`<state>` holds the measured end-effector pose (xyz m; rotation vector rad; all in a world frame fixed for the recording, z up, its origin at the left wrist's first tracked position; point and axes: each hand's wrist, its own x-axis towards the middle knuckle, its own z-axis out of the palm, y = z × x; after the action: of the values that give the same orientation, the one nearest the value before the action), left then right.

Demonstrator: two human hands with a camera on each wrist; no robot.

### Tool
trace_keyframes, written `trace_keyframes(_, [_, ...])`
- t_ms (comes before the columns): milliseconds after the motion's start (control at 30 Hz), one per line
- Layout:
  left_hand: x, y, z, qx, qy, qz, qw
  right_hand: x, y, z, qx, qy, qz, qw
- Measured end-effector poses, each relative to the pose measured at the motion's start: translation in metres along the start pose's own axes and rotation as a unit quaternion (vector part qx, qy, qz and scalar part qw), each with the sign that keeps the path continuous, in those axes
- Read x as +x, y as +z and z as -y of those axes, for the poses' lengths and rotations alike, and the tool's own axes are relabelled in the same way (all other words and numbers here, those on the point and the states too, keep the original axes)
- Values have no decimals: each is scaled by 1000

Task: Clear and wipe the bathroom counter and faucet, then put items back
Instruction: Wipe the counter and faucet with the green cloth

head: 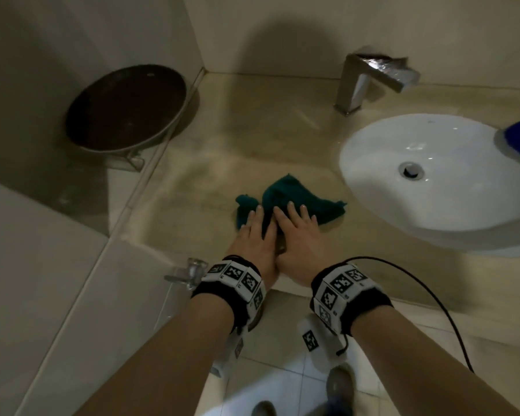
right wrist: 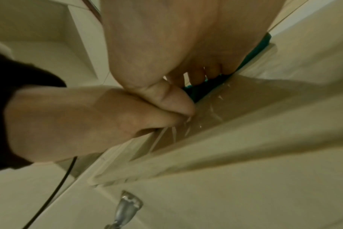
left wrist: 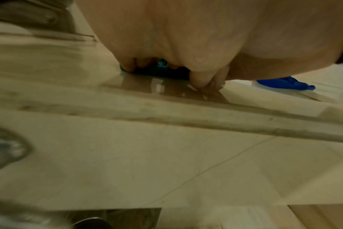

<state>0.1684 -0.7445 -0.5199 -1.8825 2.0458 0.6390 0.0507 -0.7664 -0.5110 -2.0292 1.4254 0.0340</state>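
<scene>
Setting: a bathroom. Glossy beige stone counter (head: 282, 121) carries a white oval ceramic basin (head: 433, 181) and a square chrome faucet (head: 370, 82). Pale tiled walls (head: 282, 31) and tiled floor (head: 282, 379) surround it.

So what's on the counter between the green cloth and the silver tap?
Nothing: in the head view the stretch of beige stone counter between the crumpled dark green cloth and the square silver metal faucet is bare, showing only wet-looking streaks.
</scene>
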Motion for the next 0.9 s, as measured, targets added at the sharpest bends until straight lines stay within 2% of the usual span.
trace_keyframes(300, [-46, 1, 130, 8, -42, -15, 999, 31, 62, 120, -20, -34, 2, 999])
trace_keyframes(433, [-54, -3, 168, -2, -54, -10, 998, 44, 76, 151, -23, -55, 15, 998])
trace_keyframes(667, [-51, 3, 153, -6, -79, -49, 996, 30, 73, 137, -21, -75, 13, 997])
trace_keyframes(900, [-27, 12, 106, 53, -41, -58, 996, 3, 66, 96, -6, -33, -42, 999])
